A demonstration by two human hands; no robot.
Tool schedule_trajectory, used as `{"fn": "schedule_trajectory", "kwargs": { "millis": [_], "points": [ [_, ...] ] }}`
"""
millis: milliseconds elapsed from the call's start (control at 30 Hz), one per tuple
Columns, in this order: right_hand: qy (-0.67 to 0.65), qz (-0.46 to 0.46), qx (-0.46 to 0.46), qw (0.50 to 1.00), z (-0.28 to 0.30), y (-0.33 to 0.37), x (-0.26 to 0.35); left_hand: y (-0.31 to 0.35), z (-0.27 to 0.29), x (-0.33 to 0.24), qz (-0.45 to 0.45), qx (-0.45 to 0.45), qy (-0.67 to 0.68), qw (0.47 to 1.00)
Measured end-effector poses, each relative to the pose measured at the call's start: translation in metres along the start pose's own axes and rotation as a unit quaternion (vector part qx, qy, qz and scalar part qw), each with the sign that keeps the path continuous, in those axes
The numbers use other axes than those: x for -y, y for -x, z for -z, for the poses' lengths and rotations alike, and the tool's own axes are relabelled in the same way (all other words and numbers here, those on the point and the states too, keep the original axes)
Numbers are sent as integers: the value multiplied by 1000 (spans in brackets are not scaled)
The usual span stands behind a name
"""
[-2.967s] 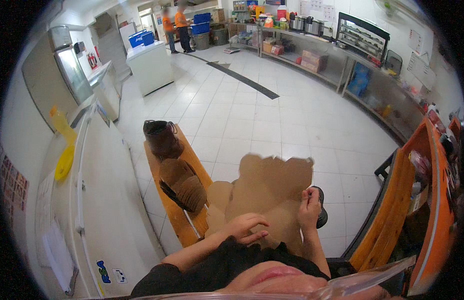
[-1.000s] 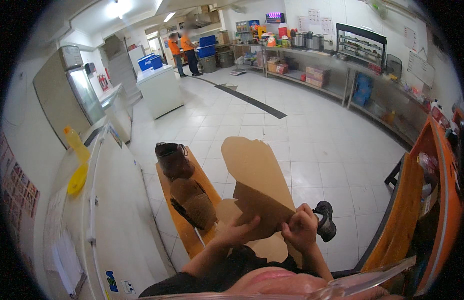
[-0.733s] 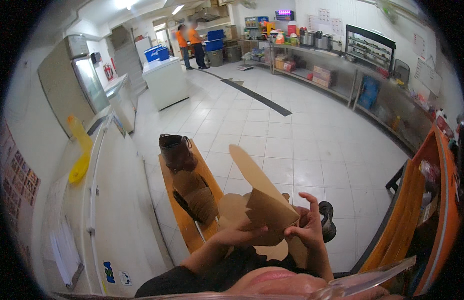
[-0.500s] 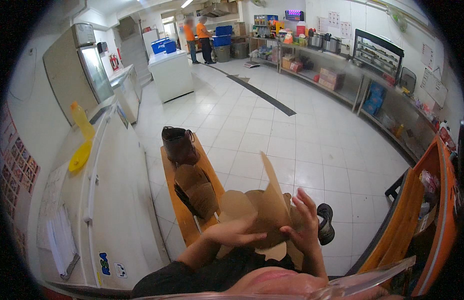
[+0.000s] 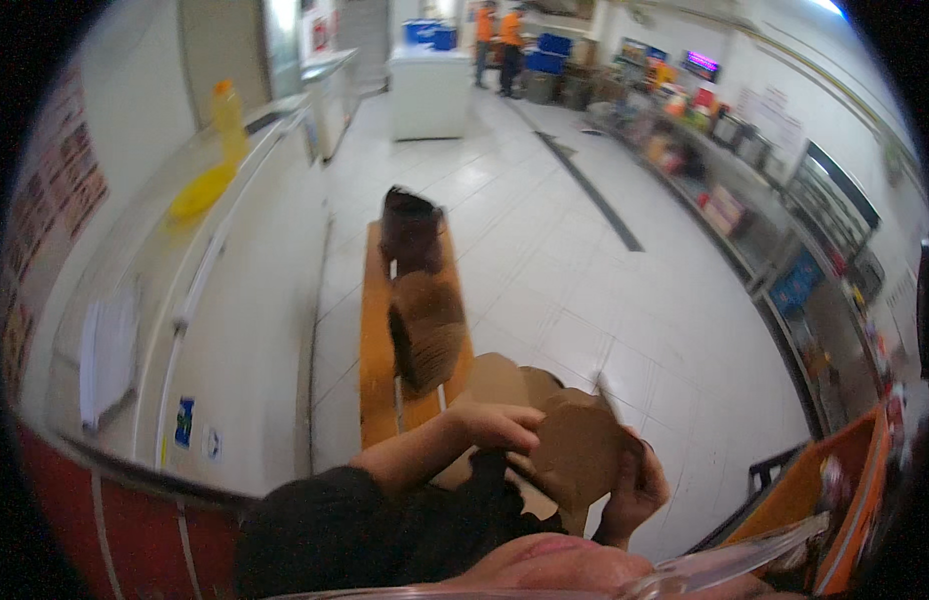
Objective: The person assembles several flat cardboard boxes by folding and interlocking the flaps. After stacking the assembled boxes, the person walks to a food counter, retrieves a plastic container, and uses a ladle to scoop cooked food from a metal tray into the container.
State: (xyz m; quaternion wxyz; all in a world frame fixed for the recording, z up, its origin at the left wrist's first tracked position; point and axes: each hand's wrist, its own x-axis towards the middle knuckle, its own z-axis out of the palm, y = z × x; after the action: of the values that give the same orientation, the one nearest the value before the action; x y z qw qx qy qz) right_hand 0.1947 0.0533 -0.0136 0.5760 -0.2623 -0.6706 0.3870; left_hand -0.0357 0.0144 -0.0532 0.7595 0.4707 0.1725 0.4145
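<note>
While a white chest freezer (image 5: 250, 345) fills the left side, an orange-brown wooden bench (image 5: 376, 330) stands near it, bearing a dark brown bag (image 5: 410, 242) and a stack of cut cardboard pieces (image 5: 430, 335). From where I stand, the loose cardboard sheet (image 5: 580, 450) sits between 2 hands, its right side seemingly bent up. I'd say 1 hand should brace it while the other presses evenly along the bend, lest it buckle. The right hand (image 5: 640, 488) is clamped on its right edge; the left hand (image 5: 500, 425) lies at its left, fingers together and bent, whether gripping I cannot tell.
</note>
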Motion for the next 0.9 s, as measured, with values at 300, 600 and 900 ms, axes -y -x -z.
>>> {"fn": "schedule_trajectory", "kwargs": {
  "millis": [300, 600, 900],
  "points": [
    [142, 100, 160, 972, 12, -8, 2, -13, -53, -39, 164, -215, -134, 953],
    [111, 158, 158, 968, 16, -11, -4, -12, -45, -17, 79, -180, -23, 980],
    [6, 0, 156, 988, 14, -3, 0, -17, -24, 9, -14, -66, -74, 995]
  ]
}}
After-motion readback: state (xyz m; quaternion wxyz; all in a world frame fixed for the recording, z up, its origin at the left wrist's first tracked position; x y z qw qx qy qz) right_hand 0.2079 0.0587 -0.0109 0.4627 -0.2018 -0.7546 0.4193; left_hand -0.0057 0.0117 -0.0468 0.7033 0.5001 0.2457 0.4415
